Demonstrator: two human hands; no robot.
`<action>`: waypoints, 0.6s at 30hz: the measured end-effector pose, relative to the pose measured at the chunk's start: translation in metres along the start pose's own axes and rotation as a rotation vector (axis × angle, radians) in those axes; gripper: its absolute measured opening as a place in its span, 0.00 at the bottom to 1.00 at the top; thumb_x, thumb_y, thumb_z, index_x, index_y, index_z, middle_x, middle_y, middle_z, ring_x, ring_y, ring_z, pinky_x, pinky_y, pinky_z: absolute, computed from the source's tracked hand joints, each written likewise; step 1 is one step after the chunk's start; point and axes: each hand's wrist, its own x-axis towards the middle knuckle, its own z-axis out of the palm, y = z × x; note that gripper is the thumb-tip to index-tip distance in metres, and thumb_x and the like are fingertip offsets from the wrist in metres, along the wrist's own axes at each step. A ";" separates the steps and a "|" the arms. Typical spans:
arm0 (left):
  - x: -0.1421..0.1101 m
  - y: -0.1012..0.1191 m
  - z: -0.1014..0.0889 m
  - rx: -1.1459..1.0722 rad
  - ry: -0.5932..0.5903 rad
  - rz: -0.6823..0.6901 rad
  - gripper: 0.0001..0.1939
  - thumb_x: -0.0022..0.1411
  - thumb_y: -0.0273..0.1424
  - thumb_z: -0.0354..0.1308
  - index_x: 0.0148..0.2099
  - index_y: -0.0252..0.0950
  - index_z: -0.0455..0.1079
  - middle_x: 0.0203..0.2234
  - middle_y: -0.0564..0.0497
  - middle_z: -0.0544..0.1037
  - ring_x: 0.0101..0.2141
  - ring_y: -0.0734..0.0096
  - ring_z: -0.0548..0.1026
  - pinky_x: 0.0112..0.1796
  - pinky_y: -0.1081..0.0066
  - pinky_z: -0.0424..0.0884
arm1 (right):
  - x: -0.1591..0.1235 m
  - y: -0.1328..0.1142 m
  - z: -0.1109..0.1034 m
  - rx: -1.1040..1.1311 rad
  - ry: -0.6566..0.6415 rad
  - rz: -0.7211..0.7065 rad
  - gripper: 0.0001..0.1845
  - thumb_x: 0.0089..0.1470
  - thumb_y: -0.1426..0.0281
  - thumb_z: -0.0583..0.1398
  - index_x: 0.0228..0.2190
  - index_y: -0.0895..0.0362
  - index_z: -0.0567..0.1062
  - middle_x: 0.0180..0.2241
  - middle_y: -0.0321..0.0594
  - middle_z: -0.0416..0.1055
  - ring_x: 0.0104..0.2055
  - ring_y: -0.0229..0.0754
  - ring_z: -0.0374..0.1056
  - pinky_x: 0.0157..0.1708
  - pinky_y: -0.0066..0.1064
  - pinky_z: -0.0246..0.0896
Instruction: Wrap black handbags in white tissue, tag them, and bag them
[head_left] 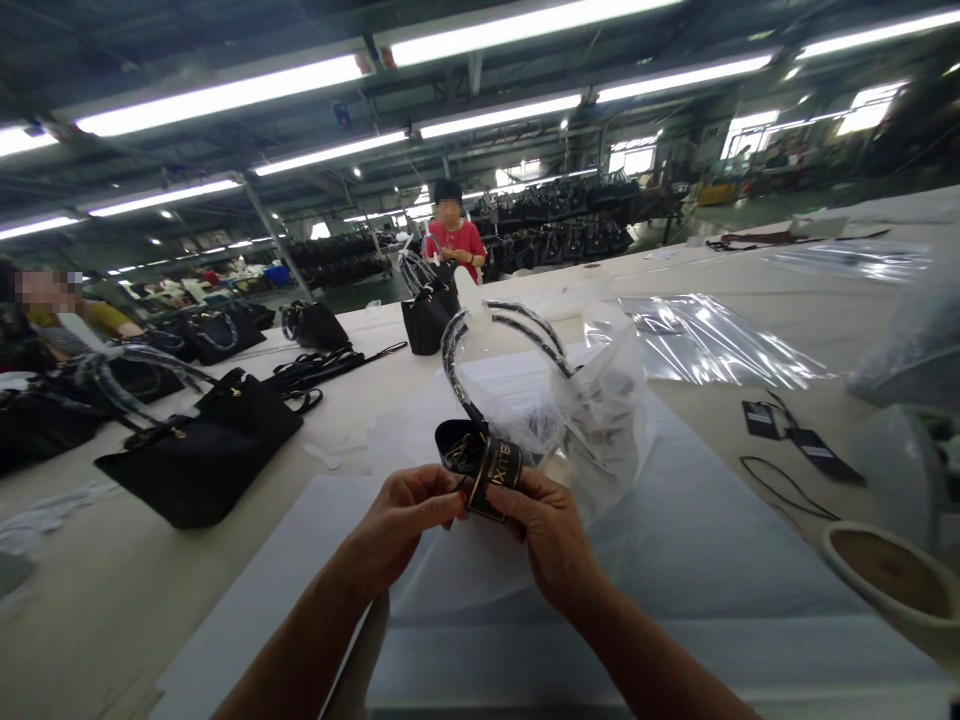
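My left hand and my right hand meet in front of me, both pinched on a small black tag with gold lettering. The tag hangs on a thin cord from a black handbag whose handles are wrapped in clear film. White tissue and clear plastic wrapping cover most of the bag, so its body is largely hidden. It rests on a white padded sheet.
Another black handbag lies to the left, with more bags and straps behind it. Clear plastic bags and loose black tags lie to the right. A pale bowl sits at the right edge. Other people work across the long table.
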 end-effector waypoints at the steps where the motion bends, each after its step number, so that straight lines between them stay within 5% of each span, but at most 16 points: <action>1: 0.000 0.000 0.000 0.006 -0.004 -0.001 0.13 0.47 0.37 0.65 0.26 0.32 0.71 0.23 0.48 0.72 0.26 0.73 0.65 0.27 0.75 0.61 | 0.002 0.000 0.001 -0.014 0.015 -0.015 0.09 0.37 0.67 0.66 0.21 0.60 0.75 0.15 0.30 0.58 0.18 0.28 0.45 0.18 0.24 0.38; 6: -0.004 -0.003 -0.002 -0.029 -0.069 -0.035 0.12 0.47 0.35 0.66 0.33 0.32 0.75 0.31 0.45 0.76 0.33 0.67 0.70 0.33 0.72 0.66 | 0.010 0.001 0.010 -0.030 0.045 -0.061 0.11 0.36 0.65 0.66 0.18 0.60 0.73 0.15 0.31 0.61 0.19 0.30 0.49 0.19 0.25 0.42; 10: -0.007 -0.008 -0.002 -0.129 -0.010 -0.044 0.15 0.46 0.34 0.66 0.37 0.33 0.77 0.38 0.42 0.76 0.37 0.62 0.72 0.33 0.70 0.69 | 0.015 0.006 0.015 -0.006 0.029 -0.054 0.15 0.36 0.61 0.67 0.19 0.59 0.72 0.16 0.32 0.62 0.19 0.30 0.49 0.19 0.25 0.41; 15: -0.007 -0.009 0.000 -0.260 0.025 -0.014 0.15 0.47 0.35 0.66 0.38 0.34 0.77 0.34 0.42 0.78 0.35 0.63 0.74 0.33 0.71 0.70 | 0.017 0.012 0.007 -0.195 -0.142 -0.060 0.24 0.48 0.50 0.60 0.19 0.59 0.71 0.14 0.29 0.53 0.17 0.30 0.45 0.17 0.26 0.38; 18: -0.002 -0.007 0.001 -0.328 0.049 0.017 0.16 0.46 0.36 0.67 0.38 0.33 0.77 0.32 0.42 0.78 0.33 0.63 0.74 0.35 0.69 0.70 | 0.016 0.010 0.000 -0.286 -0.265 -0.101 0.27 0.52 0.49 0.56 0.18 0.58 0.72 0.14 0.32 0.56 0.19 0.32 0.52 0.20 0.26 0.48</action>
